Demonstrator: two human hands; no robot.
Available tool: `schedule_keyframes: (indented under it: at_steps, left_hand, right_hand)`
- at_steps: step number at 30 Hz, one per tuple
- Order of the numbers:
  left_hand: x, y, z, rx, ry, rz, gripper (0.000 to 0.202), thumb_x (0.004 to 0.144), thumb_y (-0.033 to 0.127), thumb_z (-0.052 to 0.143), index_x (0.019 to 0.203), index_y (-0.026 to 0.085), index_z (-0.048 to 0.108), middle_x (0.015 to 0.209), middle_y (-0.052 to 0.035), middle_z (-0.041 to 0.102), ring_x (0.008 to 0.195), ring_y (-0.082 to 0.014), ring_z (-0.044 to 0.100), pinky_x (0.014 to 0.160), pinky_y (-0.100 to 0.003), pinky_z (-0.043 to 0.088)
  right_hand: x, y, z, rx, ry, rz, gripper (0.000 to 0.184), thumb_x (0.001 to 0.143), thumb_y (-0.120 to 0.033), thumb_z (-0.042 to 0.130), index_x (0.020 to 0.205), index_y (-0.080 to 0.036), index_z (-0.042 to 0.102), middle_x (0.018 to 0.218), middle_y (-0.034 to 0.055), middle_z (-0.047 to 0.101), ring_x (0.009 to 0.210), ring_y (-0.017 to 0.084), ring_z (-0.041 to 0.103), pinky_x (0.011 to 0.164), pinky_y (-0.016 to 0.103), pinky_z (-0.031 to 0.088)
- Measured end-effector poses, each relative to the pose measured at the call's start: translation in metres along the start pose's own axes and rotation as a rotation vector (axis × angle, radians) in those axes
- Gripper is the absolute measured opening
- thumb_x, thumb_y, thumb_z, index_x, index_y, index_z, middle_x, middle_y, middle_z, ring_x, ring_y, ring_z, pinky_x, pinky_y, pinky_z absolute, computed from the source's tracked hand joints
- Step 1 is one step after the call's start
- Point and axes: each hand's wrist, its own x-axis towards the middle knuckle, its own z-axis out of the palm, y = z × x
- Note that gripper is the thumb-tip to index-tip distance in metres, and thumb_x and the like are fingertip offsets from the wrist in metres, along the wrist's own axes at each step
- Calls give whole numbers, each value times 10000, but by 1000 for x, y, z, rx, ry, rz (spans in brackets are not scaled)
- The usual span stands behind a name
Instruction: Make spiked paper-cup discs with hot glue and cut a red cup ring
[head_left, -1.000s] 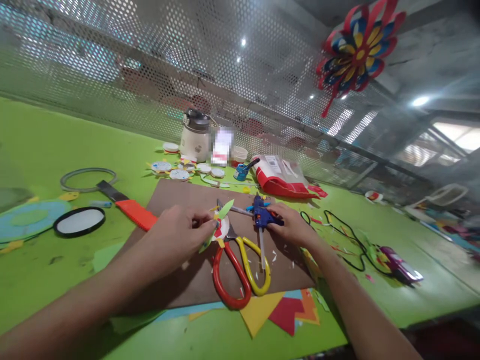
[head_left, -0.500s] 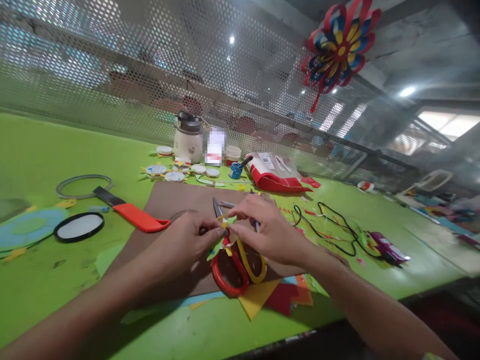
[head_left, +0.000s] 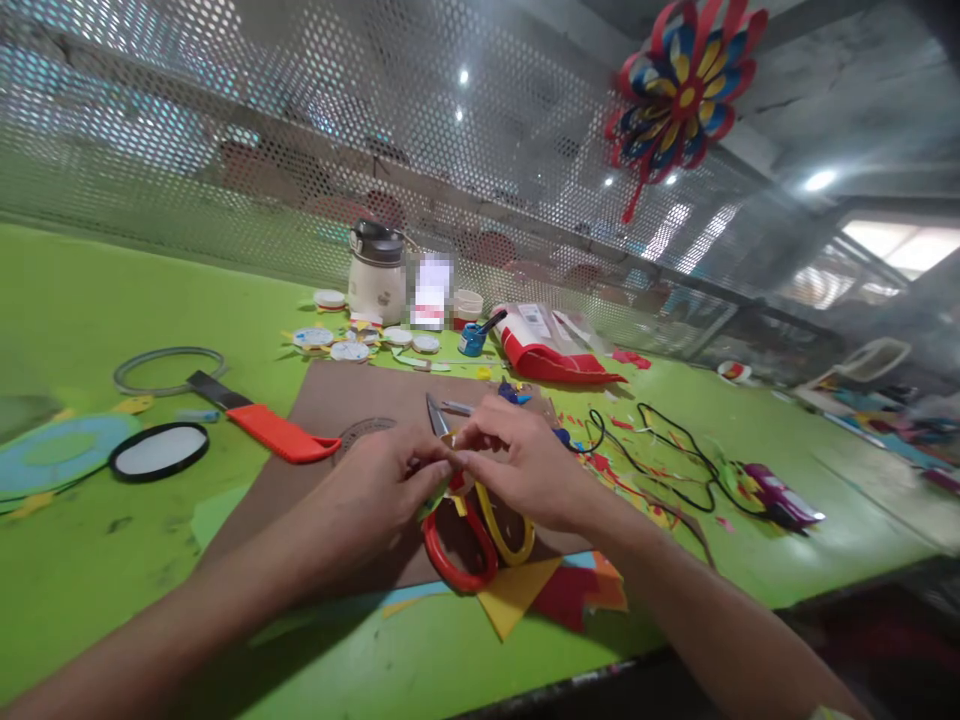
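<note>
Okay, I'm seeing left hand [head_left: 386, 467] and right hand [head_left: 527, 465] pinching a small paper piece [head_left: 459, 486], overly hard grip possibly risking creases.

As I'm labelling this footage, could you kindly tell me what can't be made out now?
Head view, paper piece: mostly hidden by the left hand and the right hand.
Head view, blue glue gun: body largely hidden behind the right hand.
Head view, screen: content blurred by pixelation.
</note>
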Motion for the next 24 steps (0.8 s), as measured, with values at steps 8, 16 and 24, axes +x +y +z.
schedule_keyframes:
  at_steps: [8, 16, 24]
  left_hand:
    - [0, 1, -1, -300, 4, -101, 260, 813, 347, 542, 685, 202, 715, 686, -35, 713, 651, -205, 645, 599, -271, 500]
    - [0, -2, 0, -408, 35, -65, 208, 798, 332, 609, 695, 198, 729, 710, -50, 724, 702, -231, 670, 632, -308, 542]
    - [1, -1, 0, -297, 32, -101, 223, 825, 309, 564, 764, 198, 748, 758, -63, 738, 732, -233, 673, 666, -326, 528]
  right_hand:
    - [-3, -2, 1, 165, 102, 81, 152, 849, -83, 631, 727, -173, 626, 740, -5, 600, 700, 138, 555, 665, 279, 440]
    - [-4, 0, 3, 152, 98, 46, 87, 846, -129, 623, 787, -178, 664, 772, 10, 634, 713, 145, 564, 654, 280, 447]
    - [-6, 2, 3, 185, 152, 45, 142, 843, -145, 628, 708, -189, 634, 742, -1, 625, 708, 141, 575, 662, 278, 451]
